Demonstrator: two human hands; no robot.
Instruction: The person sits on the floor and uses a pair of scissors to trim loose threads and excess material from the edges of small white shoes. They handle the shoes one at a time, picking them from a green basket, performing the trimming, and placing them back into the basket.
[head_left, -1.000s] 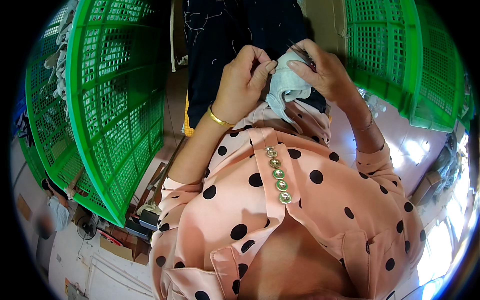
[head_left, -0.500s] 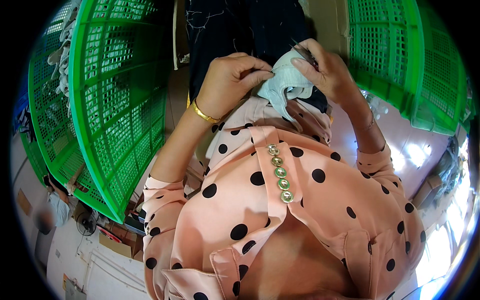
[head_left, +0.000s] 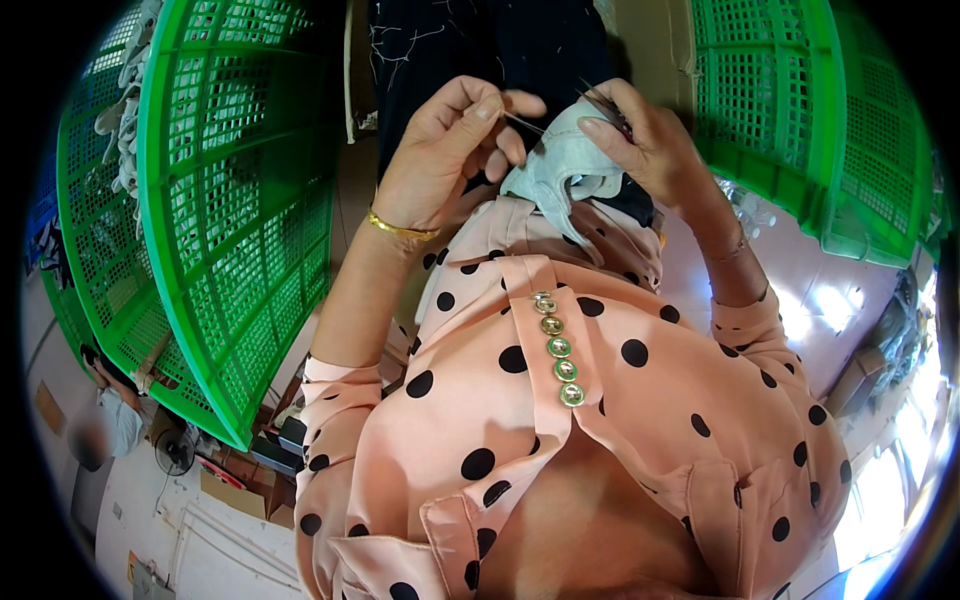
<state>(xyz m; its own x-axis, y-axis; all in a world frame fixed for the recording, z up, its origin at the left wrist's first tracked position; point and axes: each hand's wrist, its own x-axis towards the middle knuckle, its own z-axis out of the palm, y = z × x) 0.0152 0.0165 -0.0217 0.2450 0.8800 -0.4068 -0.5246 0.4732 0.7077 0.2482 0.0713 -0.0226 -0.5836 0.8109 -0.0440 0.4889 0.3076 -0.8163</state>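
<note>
My left hand [head_left: 436, 152], with a gold bracelet at its wrist, pinches a thin thread [head_left: 524, 123] between thumb and index finger. The thread runs taut to the edge of a pale, light-grey stitched fabric piece [head_left: 568, 168] with a curved shape and an opening. My right hand [head_left: 652, 145] is closed on that piece, its thumb pressing on the top. A slim dark pointed tool [head_left: 616, 115] with a reddish part also lies in the right hand. Mostly hidden by the fingers, its exact kind does not show. The piece hangs over my lap.
Tall green plastic baskets [head_left: 245, 200] stand on the left, with pale pieces [head_left: 122, 130] beside them. Another green basket [head_left: 775, 110] is on the right, next to cardboard [head_left: 655, 50]. Loose threads [head_left: 400, 40] cling to my dark trousers. A person [head_left: 118, 415] is far left, near a fan [head_left: 174, 450].
My left hand has moved away from the fabric piece, up and to the left, drawing the thread out. My right hand and the piece stay nearly in place.
</note>
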